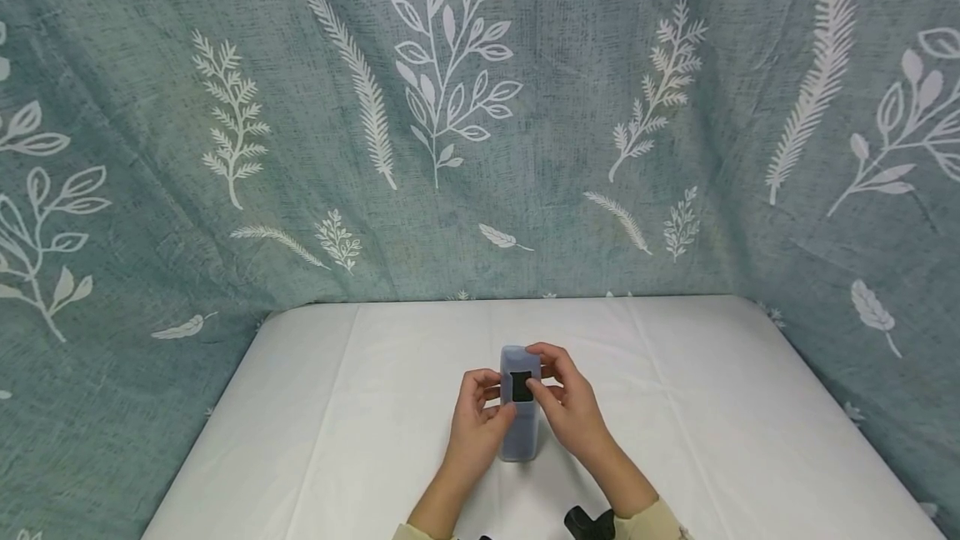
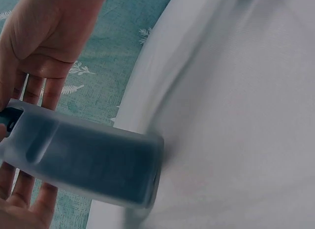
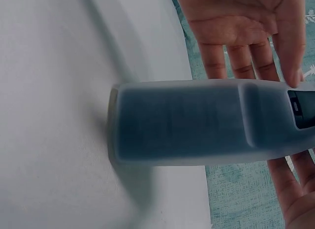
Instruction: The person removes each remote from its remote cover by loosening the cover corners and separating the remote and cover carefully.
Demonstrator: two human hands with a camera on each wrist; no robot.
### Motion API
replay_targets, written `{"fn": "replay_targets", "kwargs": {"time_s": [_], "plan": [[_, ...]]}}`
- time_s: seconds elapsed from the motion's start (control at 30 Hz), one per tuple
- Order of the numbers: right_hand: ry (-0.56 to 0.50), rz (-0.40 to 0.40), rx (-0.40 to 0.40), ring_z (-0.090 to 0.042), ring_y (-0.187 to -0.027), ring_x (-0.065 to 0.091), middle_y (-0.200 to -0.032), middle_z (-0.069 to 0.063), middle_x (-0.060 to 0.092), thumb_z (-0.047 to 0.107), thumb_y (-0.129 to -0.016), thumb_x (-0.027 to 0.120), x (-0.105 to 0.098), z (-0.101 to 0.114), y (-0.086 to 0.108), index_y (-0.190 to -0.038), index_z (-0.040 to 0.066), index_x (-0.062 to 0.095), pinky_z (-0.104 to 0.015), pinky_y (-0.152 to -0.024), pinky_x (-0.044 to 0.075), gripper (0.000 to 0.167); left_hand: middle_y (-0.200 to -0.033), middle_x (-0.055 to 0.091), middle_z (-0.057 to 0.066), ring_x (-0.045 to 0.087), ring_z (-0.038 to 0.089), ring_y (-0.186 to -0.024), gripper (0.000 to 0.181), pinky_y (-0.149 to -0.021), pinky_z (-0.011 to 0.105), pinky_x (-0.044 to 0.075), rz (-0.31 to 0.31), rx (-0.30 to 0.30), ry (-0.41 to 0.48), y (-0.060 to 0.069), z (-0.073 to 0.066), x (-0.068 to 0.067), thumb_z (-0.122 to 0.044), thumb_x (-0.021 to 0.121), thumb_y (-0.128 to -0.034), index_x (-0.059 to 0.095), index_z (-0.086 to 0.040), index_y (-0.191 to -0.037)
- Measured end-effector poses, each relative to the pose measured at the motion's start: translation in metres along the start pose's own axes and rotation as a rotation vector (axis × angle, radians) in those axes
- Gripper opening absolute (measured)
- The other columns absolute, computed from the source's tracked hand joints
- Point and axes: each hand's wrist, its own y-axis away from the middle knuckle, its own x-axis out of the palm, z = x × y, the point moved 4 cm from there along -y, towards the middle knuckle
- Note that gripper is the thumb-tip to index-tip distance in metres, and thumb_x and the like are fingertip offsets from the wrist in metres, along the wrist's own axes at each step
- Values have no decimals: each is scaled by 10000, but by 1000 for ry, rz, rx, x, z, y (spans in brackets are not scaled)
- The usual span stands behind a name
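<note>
Both hands hold a long translucent blue case [image 1: 519, 440] with a dark rectangular window [image 1: 521, 387] near its upper part. In the left wrist view the case [image 2: 103, 155] has its lower end at the white cloth; whether it bears on it I cannot tell. My left hand [image 1: 477, 423] grips the left edge, its thumb on the front below the window. On the other side my right hand [image 1: 573, 407] grips the right edge, thumb at the window's rim. A dark part [image 3: 306, 108] shows through the opening in the right wrist view. What the case contains is not clear.
A white cloth [image 1: 375, 440] covers the table. Behind it and at both sides hangs a green curtain [image 1: 555, 148] with white leaf prints. A black wrist device [image 1: 588, 522] sits by the right sleeve.
</note>
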Motion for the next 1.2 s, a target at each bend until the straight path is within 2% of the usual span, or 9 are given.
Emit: {"fn": "replay_targets", "kwargs": {"time_s": [0.1, 0.2, 0.37, 0.57, 0.7, 0.83, 0.97, 1.2], "plan": [[10, 2, -7, -193, -997, 641, -1143, -74, 650, 4, -935, 655, 1, 0, 1, -1323, 203, 528, -243, -782, 593, 454, -1264, 607, 83, 569, 208, -1169, 427, -903, 253, 521, -34, 19, 17, 0, -2, 0, 30, 651, -893, 471, -118, -1251], [25, 9, -17, -191, -1000, 644, -1127, -61, 649, 12, -935, 659, 2, 1, 1, -1323, 207, 531, -254, -792, 591, 453, -1294, 573, 58, 553, 211, -1167, 512, -909, 264, 513, -61, 55, 13, -1, -6, 0, 1, 665, -902, 459, -195, -1327], [45, 3, -47, -203, -995, 650, -1128, -53, 665, 4, -929, 664, 4, 4, 2, -1319, 207, 542, -259, -780, 591, 457, -1339, 531, 40, 551, 230, -1175, 657, -932, 294, 502, -55, 183, -66, -2, -17, 1, -35, 678, -911, 413, -318, -1441], [48, -11, -104, -211, -972, 657, -1130, -57, 672, 9, -934, 659, 4, 6, 4, -1328, 183, 540, -268, -755, 595, 447, -1297, 566, 37, 569, 219, -1136, 574, -911, 333, 528, -58, 351, -179, -6, -29, 4, 11, 642, -907, 474, -228, -1401], [43, -13, -133, -229, -959, 658, -1119, -60, 673, 3, -934, 657, 4, 7, 5, -1328, 169, 539, -266, -750, 596, 444, -1214, 591, 82, 594, 244, -1090, 494, -854, 360, 563, -84, 428, -269, -8, -37, 4, 66, 634, -870, 545, -132, -1314], [34, -18, -148, -243, -954, 659, -1108, -64, 675, -16, -926, 659, 4, 8, 6, -1327, 153, 538, -265, -750, 599, 451, -1160, 601, 126, 608, 273, -1038, 397, -797, 365, 576, -79, 450, -285, -5, -51, 4, 100, 625, -847, 590, -51, -1213], [45, -34, -147, -241, -931, 652, -1082, -74, 675, -57, -904, 666, 5, 9, 7, -1315, 124, 542, -260, -744, 598, 466, -1137, 596, 132, 611, 280, -988, 340, -764, 338, 573, -70, 449, -271, 1, -64, 4, 97, 630, -850, 604, -31, -1164], [61, -76, -187, -277, -885, 643, -1046, -152, 671, -115, -884, 646, 6, 14, 9, -1290, 13, 550, -284, -700, 599, 436, -1127, 601, 135, 616, 305, -960, 324, -744, 289, 559, -89, 443, -251, 5, -64, 5, 75, 637, -863, 615, -33, -1169]]}}
